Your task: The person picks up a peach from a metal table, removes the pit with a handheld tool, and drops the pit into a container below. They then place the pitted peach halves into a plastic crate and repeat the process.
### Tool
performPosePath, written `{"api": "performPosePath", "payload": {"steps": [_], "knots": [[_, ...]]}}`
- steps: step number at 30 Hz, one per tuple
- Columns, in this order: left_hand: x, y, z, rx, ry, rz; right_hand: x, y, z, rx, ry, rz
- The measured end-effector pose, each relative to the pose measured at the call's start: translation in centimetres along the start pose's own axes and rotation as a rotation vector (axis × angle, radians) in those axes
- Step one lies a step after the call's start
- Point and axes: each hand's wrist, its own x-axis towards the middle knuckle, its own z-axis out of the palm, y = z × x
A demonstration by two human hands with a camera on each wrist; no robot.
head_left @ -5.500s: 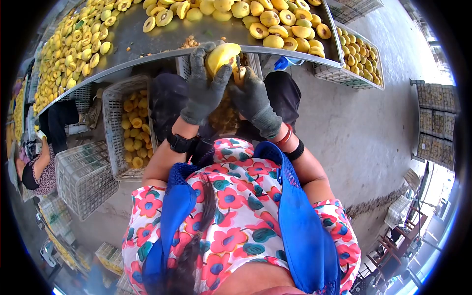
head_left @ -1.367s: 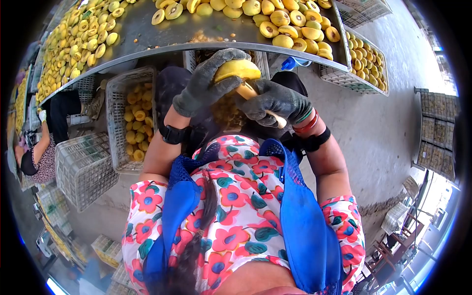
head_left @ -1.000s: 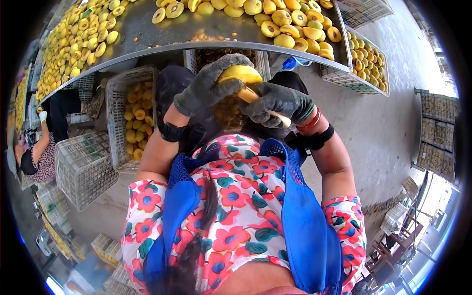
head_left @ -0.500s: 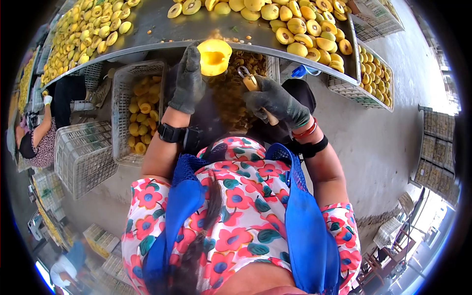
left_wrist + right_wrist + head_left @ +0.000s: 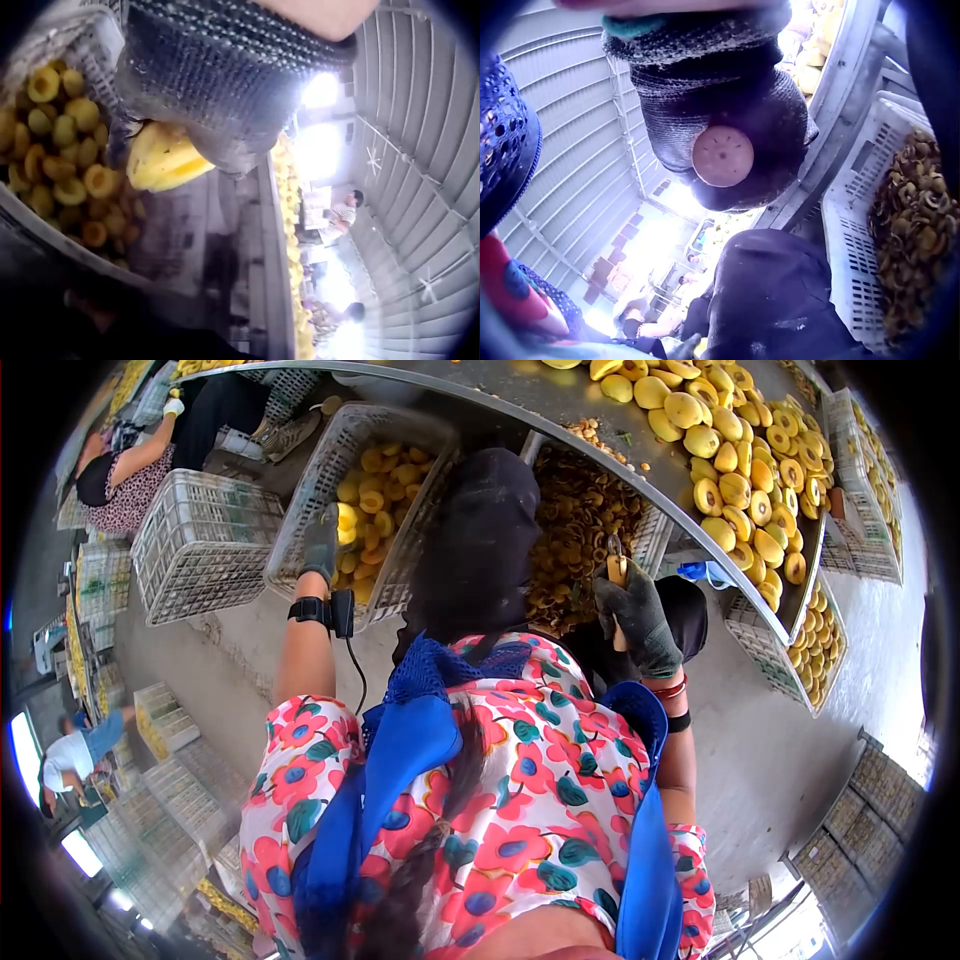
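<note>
My gloved left hand (image 5: 320,545) is over the grey plastic crate (image 5: 318,485) of hollowed peach halves (image 5: 375,500). It holds a yellow peach half (image 5: 161,157), seen between thumb and fingers in the left wrist view. My gloved right hand (image 5: 640,622) grips a pitting tool (image 5: 617,572) by its wooden handle, with the small metal loop pointing up and away from me. The round butt of that handle (image 5: 723,156) sticks out of the fist in the right wrist view. Below and beside it stands a crate (image 5: 847,232) full of brown pit scraps (image 5: 585,520).
A metal table (image 5: 480,385) runs across ahead, bearing a heap of halved peaches (image 5: 750,480) on the right. An upturned-looking crate (image 5: 200,545) stands at left, near another seated worker (image 5: 135,470). More peach crates (image 5: 820,645) stand at right.
The tool worked in the peach half, then came away, showing a smooth hollow. My left hand has since carried the half leftward over the crate. The head view has turned left.
</note>
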Motion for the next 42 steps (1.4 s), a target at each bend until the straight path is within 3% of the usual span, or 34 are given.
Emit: {"api": "performPosePath", "payload": {"steps": [1, 4, 6, 8, 12, 13, 14, 16, 17, 19, 21, 23, 25, 29, 31, 33, 38, 41, 42], "knots": [[-1.3, -1.0, -0.8, -0.019, 0.018, -0.071, 0.1, 0.0, 0.1, -0.028, 0.013, 0.009], [-2.4, -7.0, -1.0, -0.059, 0.049, -0.032, 0.6, 0.1, 0.5, -0.099, 0.029, 0.027], [-0.2, -12.7, 0.3, 0.01, 0.019, -0.145, 0.9, 0.3, 0.4, -0.095, 0.015, 0.017], [-0.2, -13.7, 0.6, 0.1, -0.041, -0.357, 1.3, 1.3, 0.2, -0.044, -0.017, -0.005], [0.5, -13.4, 1.1, 0.341, -0.15, -0.305, 0.8, 1.4, 0.5, -0.016, 0.011, -0.022], [1.9, -13.9, 2.1, 0.403, -0.077, -0.305, 1.1, 2.1, 0.5, -0.051, 0.043, -0.061], [2.7, -12.7, 2.8, 0.422, -0.014, -0.252, 1.6, 3.1, 0.3, -0.097, 0.035, -0.073], [4.4, -8.9, 4.0, 0.162, 0.171, 0.168, 1.1, 2.9, 0.0, -0.139, 0.053, -0.032], [4.2, -5.1, 4.0, 0.055, 0.224, 0.369, 0.5, 2.0, 0.2, -0.13, 0.068, 0.02], [0.7, 7.1, 2.8, 0.033, 0.265, 0.666, 0.3, 2.2, -0.3, -0.16, 0.08, -0.057], [-0.1, 16.4, 4.6, -0.208, 0.227, 1.027, 0.0, 2.0, -0.5, -0.093, 0.084, -0.041], [-5.1, 26.2, 5.7, -0.224, 0.105, 1.203, 0.2, 2.7, -0.7, -0.087, 0.129, -0.087], [-6.9, 32.2, 10.7, -0.21, -0.099, 1.302, 0.9, 4.3, -0.9, -0.102, 0.192, -0.186], [-11.7, 40.4, 20.8, -0.089, -0.455, 1.239, 0.0, 4.2, -0.5, 0.306, 0.275, -0.197], [-15.1, 43.5, 22.0, 0.193, -0.488, 1.148, -1.4, 3.8, -1.3, 0.325, 0.265, -0.147], [-15.4, 45.1, 25.3, 0.194, -0.596, 1.133, -2.5, 3.8, -2.0, 0.308, 0.269, -0.125], [-15.0, 45.1, 32.0, 0.192, -0.576, 0.994, -4.1, 3.4, -2.1, 0.348, 0.302, -0.094], [-15.3, 44.8, 30.5, 0.03, -0.707, 0.872, -3.4, 4.0, -2.1, 0.285, 0.338, -0.151], [-15.7, 44.7, 29.5, 0.046, -0.671, 0.893, -2.9, 4.2, -2.1, 0.248, 0.355, -0.183]]}}
